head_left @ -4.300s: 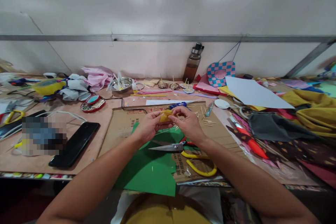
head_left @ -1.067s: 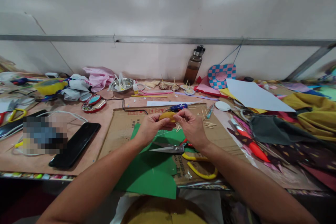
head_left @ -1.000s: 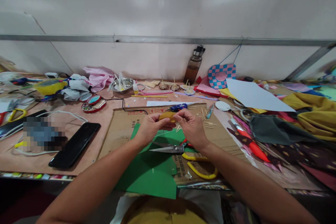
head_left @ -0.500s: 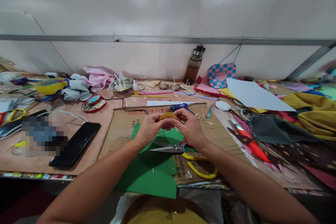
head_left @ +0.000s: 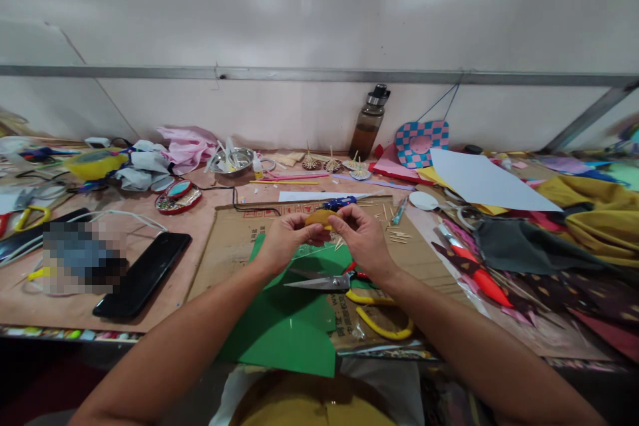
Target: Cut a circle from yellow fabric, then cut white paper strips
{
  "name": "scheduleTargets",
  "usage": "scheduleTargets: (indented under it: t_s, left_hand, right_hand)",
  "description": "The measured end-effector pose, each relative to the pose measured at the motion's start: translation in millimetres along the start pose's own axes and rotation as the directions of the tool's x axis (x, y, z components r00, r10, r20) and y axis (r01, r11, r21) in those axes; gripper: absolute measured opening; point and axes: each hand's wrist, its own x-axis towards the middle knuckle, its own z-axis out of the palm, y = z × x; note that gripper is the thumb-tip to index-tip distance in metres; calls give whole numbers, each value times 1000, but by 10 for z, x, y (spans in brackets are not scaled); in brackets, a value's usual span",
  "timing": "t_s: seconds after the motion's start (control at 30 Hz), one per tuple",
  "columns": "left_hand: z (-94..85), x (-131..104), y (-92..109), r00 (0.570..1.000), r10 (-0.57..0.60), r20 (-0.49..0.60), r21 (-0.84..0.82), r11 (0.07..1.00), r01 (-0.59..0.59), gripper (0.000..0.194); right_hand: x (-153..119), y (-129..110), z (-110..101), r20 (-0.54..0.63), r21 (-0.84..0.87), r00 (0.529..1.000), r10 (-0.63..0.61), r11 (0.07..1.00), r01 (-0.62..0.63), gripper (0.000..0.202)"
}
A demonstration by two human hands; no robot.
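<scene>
Half a second ago the thumbs of the bare left hand (head_left: 285,241) and bare right hand (head_left: 365,239) met in front of the mustard-yellow, curved-edged piece of unclear material (head_left: 319,218), covering its lower part; now they have parted, and more of its face shows between them. In the earliest view it looked taller and blockier; now it appears lower, with an arched top edge.

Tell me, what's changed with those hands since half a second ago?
The left hand and the right hand have eased apart at the thumbs, which had met in front of the yellow piece; more of it shows now. Both still hold it. The scissors, green sheet and black phone lie as they did.
</scene>
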Motion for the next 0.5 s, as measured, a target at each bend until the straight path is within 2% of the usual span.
scheduleTargets:
  t_s: [0.13,0.3,0.5]
  left_hand:
    - [-8,31,-10,999,1,-32,-97,995,-4,42]
    - [-12,45,14,988,-11,-152,-266,963,-30,43]
    - [-50,75,73,979,-65,-195,-350,937,-7,36]
  right_hand:
    - [-3,13,13,16,1,1000,1,1000,-1,32]
    - [-22,8,47,75,18,997,19,1000,-21,30]
    - [-34,32,72,198,148,980,-26,989,-3,25]
